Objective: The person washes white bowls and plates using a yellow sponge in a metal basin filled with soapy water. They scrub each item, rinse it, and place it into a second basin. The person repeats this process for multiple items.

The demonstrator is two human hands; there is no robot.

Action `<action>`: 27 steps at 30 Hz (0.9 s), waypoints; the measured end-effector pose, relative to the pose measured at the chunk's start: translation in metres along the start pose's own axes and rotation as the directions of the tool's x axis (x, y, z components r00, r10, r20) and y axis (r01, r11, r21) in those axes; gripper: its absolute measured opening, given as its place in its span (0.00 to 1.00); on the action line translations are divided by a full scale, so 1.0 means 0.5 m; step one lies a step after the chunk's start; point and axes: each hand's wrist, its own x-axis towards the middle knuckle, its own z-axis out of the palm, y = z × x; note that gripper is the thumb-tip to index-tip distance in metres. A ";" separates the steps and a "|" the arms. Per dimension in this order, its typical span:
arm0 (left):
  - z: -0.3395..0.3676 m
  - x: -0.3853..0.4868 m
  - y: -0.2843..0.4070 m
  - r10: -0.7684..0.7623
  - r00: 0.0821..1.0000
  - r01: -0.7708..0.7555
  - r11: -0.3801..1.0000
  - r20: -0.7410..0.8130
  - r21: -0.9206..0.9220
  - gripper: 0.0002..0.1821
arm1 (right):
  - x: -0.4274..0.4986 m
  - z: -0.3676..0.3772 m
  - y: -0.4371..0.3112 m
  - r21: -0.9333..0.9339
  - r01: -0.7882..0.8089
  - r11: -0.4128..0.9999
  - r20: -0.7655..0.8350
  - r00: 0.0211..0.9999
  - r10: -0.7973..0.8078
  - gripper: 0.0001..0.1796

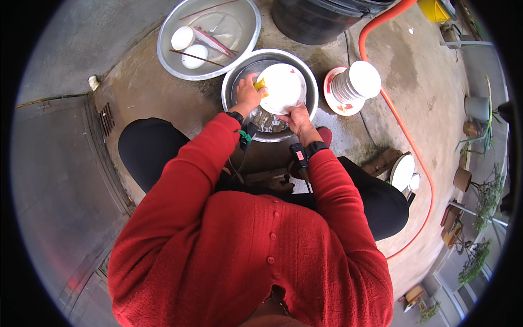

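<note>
A round metal basin with water in it stands on the ground before me. Over it, my right hand grips the near rim of a white plate with red marks. A yellow sponge or scrubbing cloth is under my left hand, at the plate's left edge. The fingers of that hand are partly spread, with the thumb against the yellow piece. Both hands are bare and wear dark bands at the wrists.
Behind at left, a larger metal basin holds white bowls, chopsticks and water. To the right, a stack of white dishes stands on a red-patterned plate. A black tub, an orange hose and a white dish are nearby.
</note>
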 end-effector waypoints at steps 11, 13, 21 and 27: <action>-0.077 0.002 0.080 -0.220 0.781 0.594 -0.029 0.585 -0.804 0.22 | -0.075 0.066 -0.037 0.134 0.182 0.974 0.070 0.979 -0.193 0.31; -0.085 -0.014 0.099 -0.167 0.843 0.523 0.026 0.512 -0.852 0.20 | -0.079 0.079 -0.031 0.163 0.200 0.966 0.078 0.974 -0.215 0.31; -0.062 -0.076 0.117 -0.270 0.887 0.458 0.421 0.374 -0.783 0.40 | -0.095 0.095 -0.006 0.192 0.240 0.952 0.021 0.968 -0.249 0.27; -0.091 -0.042 0.094 -0.100 0.975 0.151 0.953 0.200 -0.262 0.33 | -0.113 0.071 -0.025 0.066 0.194 0.979 0.092 0.976 -0.200 0.24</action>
